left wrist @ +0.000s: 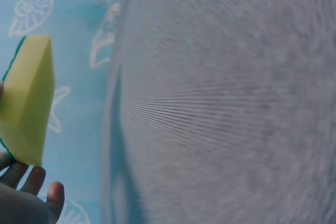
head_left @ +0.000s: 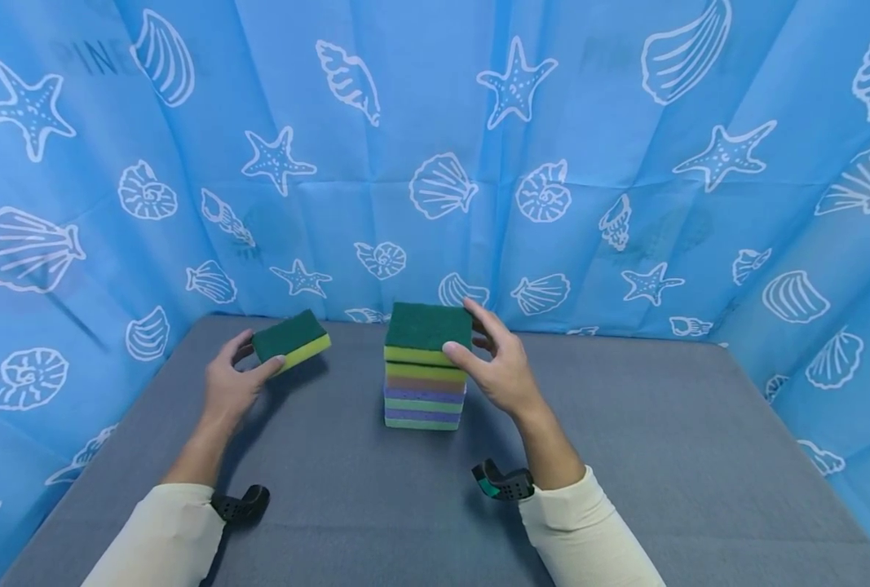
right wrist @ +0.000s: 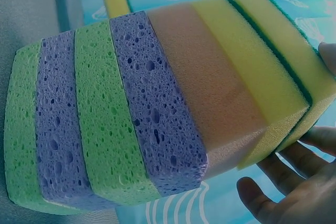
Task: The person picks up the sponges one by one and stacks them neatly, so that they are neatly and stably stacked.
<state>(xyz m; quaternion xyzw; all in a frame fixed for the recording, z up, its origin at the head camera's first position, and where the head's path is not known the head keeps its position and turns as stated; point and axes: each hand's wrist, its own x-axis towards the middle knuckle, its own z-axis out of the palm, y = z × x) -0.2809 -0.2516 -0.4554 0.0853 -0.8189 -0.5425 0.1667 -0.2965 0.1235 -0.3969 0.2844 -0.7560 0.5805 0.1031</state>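
My left hand point(head_left: 231, 385) holds a scouring sponge point(head_left: 290, 336), yellow with a dark green scrubbing side on top, tilted above the table at left. In the left wrist view its yellow side point(left wrist: 27, 95) faces the camera. At centre stands a stack of sponges point(head_left: 423, 405): green and purple porous ones alternate at the bottom, then an orange-brown one point(right wrist: 197, 61) and a yellow one with a green pad point(right wrist: 252, 66). Crowning it is another green-topped scouring sponge point(head_left: 427, 326). My right hand point(head_left: 506, 371) grips this top one by its right end, thumb in front and fingers behind.
A grey cloth-covered table point(head_left: 640, 456) spreads around the stack. Blue curtains point(head_left: 435, 98) with white shell and starfish prints enclose the back and both sides. Dark bands with a camera mount point(head_left: 242, 505) sit on both wrists, below cream sleeves.
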